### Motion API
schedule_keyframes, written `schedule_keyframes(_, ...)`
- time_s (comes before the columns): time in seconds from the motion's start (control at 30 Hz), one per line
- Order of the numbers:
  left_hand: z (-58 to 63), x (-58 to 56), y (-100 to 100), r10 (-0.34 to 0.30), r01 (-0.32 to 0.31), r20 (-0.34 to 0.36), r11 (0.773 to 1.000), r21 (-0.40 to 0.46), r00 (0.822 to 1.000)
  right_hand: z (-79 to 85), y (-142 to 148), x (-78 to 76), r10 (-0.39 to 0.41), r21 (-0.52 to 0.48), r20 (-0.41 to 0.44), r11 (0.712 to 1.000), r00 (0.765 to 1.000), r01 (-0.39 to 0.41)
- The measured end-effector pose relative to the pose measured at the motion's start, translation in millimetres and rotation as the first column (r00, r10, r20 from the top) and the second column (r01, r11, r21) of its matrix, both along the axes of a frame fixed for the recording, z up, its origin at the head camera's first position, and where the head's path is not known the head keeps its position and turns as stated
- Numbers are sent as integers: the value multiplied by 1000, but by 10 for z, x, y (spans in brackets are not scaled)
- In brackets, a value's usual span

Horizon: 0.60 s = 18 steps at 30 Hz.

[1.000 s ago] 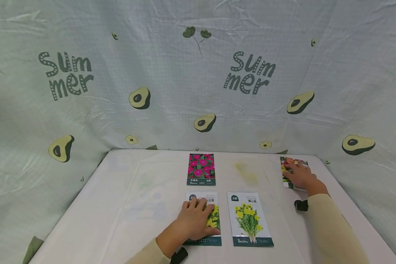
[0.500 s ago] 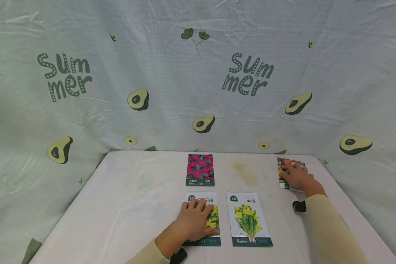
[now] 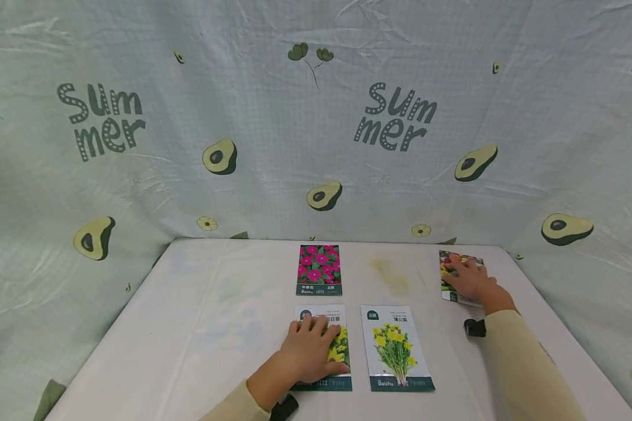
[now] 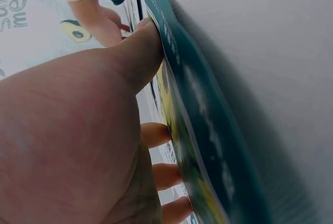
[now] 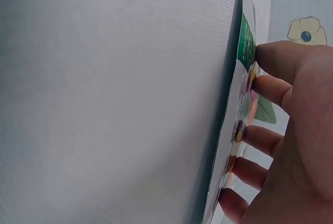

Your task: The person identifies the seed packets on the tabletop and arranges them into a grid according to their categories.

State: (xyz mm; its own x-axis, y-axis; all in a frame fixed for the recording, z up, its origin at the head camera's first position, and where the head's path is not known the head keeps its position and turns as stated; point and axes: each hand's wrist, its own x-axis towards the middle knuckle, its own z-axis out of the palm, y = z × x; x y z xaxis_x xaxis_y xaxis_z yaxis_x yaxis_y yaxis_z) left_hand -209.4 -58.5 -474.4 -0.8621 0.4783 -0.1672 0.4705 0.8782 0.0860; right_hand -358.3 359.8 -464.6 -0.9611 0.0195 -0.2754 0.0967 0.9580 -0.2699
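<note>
My left hand [image 3: 312, 351] rests spread on a seed packet with yellow flowers [image 3: 339, 346] at the near middle of the table. In the left wrist view its thumb and fingertips touch the face of that packet [image 4: 193, 130], and the palm stands off it. At the far right, my right hand [image 3: 471, 280] lies with fingers spread on a colourful seed packet [image 3: 447, 295]. Its fingertips press on that packet's surface [image 5: 247, 44] in the right wrist view. The hands cover part of both packets.
A white packet with a yellow-flowered bunch [image 3: 395, 351] lies just right of my left hand. Behind, a packet with pink flowers [image 3: 319, 269] lies flat. An avocado-print curtain [image 3: 274, 117] rises behind the white table [image 3: 210, 327].
My right hand has slid slightly left, and the colourful packet under it has moved along. The left hand and its packet have stayed in place.
</note>
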Motion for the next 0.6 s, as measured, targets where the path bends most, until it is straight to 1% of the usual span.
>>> schedule_keyframes(0.3, -85, -25, -12, -13, 13, -26, 1000, 18, 1000, 13, -58, 26, 10, 18, 3, 1000, 1000, -10)
schedule_keyframes(0.6, -158, -51, -7, -4, 4, -33, 1000, -4, 999, -95, -50, -21, 33, 32, -28, 999, 999, -32)
